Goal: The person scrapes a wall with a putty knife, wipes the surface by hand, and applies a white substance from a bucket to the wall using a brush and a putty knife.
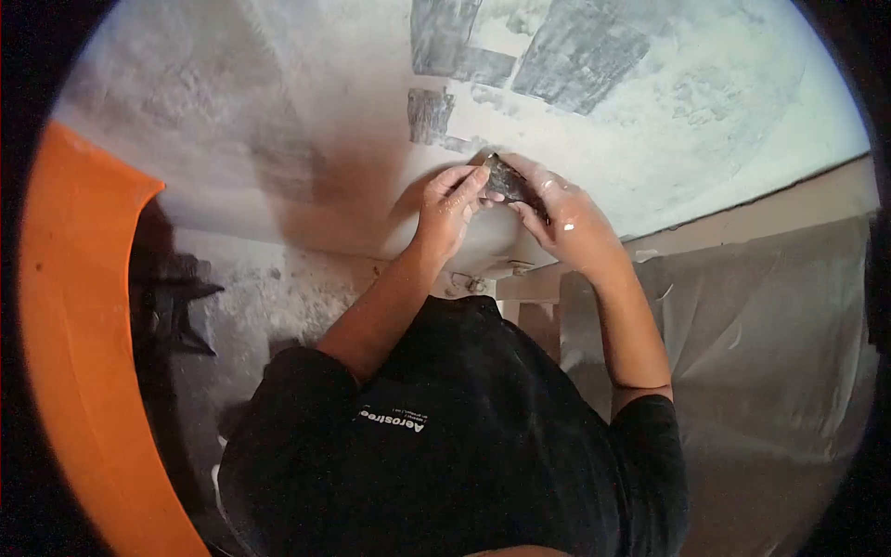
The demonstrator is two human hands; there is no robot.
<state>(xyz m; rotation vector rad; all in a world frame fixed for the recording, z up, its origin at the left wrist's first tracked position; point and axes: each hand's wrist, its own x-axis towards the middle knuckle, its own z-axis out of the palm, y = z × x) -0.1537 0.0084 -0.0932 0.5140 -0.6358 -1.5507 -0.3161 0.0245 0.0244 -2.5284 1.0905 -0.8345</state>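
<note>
Both hands hold a small dark, worn piece (510,182) between them, close to a pale, dusty panel (371,121). My left hand (453,206) pinches its left end with thumb and fingers. Around the right end, my right hand (568,215) has its fingers wrapped, with white dust on the skin. What the piece is cannot be made out. Dark grey patches (583,58) mark the panel just above the hands.
An orange panel (79,306) curves along the left side. Dark stand-like feet (181,306) rest on the dusty floor (269,297) at the left. Grey sheeting (752,343) hangs at the right, below the panel's edge.
</note>
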